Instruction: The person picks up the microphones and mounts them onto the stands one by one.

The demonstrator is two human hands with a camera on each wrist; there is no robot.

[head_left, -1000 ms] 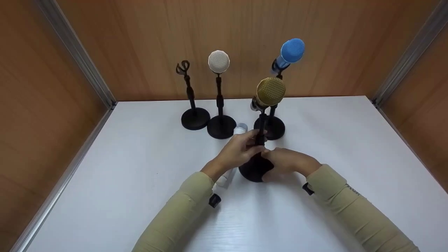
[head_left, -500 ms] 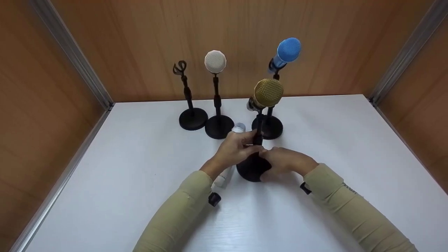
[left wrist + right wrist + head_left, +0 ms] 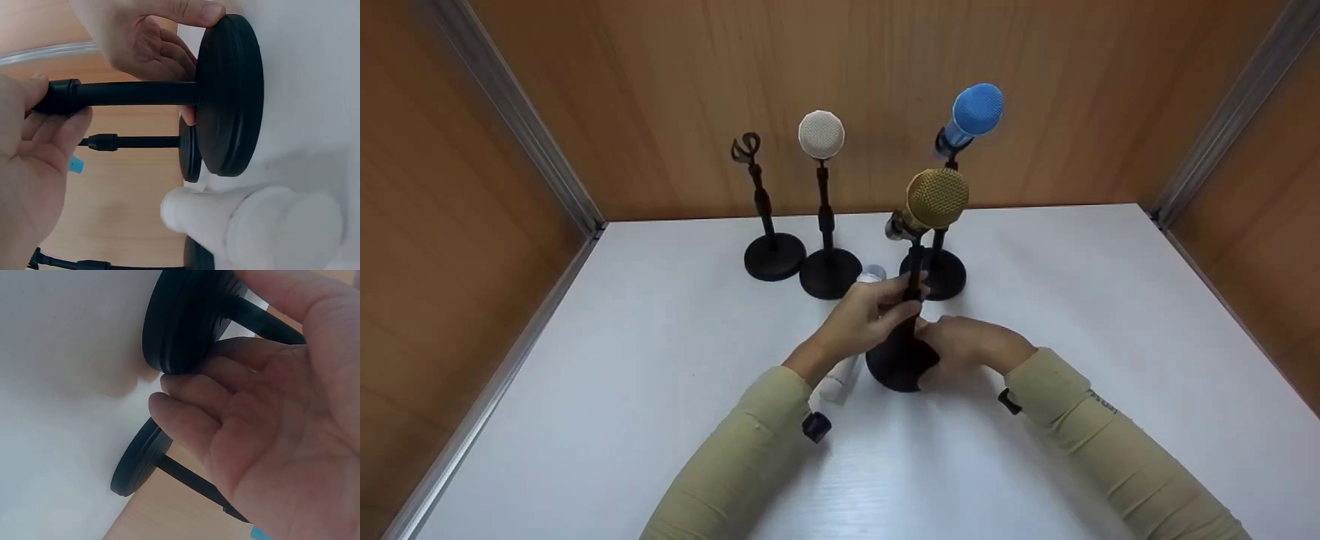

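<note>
A gold-headed microphone [image 3: 937, 199] sits in the clip of a black microphone stand [image 3: 896, 367], whose pole rises from a round base. My left hand [image 3: 855, 319] grips the collar on that pole, thumb on one side and fingers on the other, as the left wrist view also shows. At the base is my right hand [image 3: 964, 345]; in the left wrist view its thumb [image 3: 211, 12] lies on the rim and its curled fingers are partly hidden behind the disc. A white microphone [image 3: 840, 379] lies on the table beside the base, partly under my left hand.
Behind stand a black stand with a bare clip [image 3: 775, 256], one holding a white-headed microphone [image 3: 821, 135], and one holding a blue microphone [image 3: 977, 110]. Wooden panels [image 3: 697, 90] enclose the white table [image 3: 660, 315] at the back and sides.
My left hand's fingers have shifted slightly up the pole. The right hand stays at the base, and the stands keep their places; the view itself shifts a little.
</note>
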